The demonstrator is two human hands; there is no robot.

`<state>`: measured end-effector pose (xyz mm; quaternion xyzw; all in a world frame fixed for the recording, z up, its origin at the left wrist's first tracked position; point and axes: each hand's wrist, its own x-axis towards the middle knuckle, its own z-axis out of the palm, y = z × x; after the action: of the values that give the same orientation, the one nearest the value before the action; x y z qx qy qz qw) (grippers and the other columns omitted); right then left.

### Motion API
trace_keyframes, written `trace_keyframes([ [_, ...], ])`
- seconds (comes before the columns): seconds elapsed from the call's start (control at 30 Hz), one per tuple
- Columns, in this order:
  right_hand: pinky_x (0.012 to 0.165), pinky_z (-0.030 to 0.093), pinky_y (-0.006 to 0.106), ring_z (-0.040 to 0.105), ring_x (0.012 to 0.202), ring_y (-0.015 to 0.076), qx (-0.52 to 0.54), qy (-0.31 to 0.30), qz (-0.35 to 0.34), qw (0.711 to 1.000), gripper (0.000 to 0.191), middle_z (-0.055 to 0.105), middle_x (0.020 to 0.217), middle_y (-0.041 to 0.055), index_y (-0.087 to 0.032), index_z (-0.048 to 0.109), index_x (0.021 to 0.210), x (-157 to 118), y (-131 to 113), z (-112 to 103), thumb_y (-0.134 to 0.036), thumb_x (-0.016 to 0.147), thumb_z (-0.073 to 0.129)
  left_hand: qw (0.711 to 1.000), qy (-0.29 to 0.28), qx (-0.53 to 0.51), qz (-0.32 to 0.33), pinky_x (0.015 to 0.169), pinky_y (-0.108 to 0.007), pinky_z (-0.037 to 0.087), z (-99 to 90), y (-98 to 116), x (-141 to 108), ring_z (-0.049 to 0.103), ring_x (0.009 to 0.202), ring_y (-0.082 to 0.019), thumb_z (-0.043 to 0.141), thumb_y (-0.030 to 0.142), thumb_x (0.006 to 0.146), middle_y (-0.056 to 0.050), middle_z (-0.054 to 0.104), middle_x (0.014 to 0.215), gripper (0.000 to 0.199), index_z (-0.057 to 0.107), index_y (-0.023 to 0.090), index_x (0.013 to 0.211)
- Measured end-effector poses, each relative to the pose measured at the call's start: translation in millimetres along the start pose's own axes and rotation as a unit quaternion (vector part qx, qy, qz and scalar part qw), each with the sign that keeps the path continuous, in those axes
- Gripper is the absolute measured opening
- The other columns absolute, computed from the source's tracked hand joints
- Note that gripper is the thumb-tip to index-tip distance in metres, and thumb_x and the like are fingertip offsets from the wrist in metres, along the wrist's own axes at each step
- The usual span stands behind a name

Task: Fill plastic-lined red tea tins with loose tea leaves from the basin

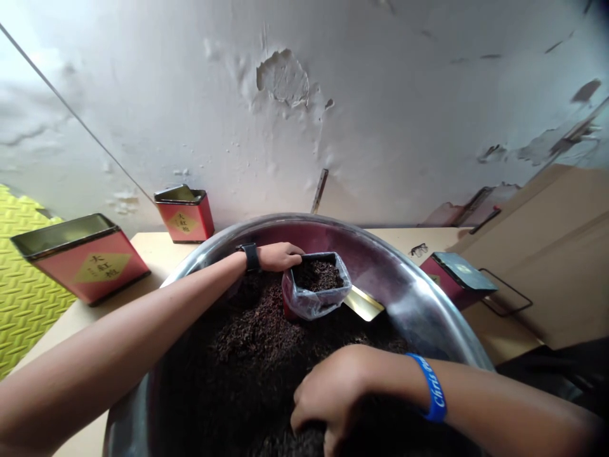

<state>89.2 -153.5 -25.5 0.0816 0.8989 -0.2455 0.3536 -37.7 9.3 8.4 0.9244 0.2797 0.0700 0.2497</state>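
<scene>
Left hand (280, 257): palm down, fingers hooked over the rim of a plastic-lined tin (316, 285), which sits near the far rim of a steel basin (285, 223). Right hand (328, 393): narrow curled grip, buried in loose dark tea leaves (252, 355); contents hidden.

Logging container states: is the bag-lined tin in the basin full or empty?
Partly filled: dark tea leaves sit inside the plastic bag, below its rim.
</scene>
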Motion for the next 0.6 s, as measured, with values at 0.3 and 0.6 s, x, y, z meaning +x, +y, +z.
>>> trace_keyframes([
  [0.3,0.072,0.042,0.024,0.057,0.079,0.0133,0.109,0.245,0.016,0.963,0.02,0.064,0.088,0.0042,-0.015,0.055,0.095,-67,10,-47,-0.007,0.079,0.048,0.995,0.025,-0.09,0.033,0.077,-0.021,0.041,4.3,-11,2,0.056,0.084,-0.015,0.034,0.029,0.085,-0.005,0.065,0.093,0.034,0.063,0.012,0.093],
  [0.6,0.089,0.039,0.034,0.052,0.103,0.0204,-0.057,0.501,0.269,0.821,0.032,0.058,0.113,0.006,-0.02,0.057,0.11,-85,51,-61,-0.015,0.081,0.044,0.992,0.023,-0.122,0.015,0.077,-0.02,0.04,2.4,-16,5,0.054,0.082,-0.013,0.032,0.025,0.085,-0.005,0.064,0.095,0.034,0.062,0.011,0.093],
])
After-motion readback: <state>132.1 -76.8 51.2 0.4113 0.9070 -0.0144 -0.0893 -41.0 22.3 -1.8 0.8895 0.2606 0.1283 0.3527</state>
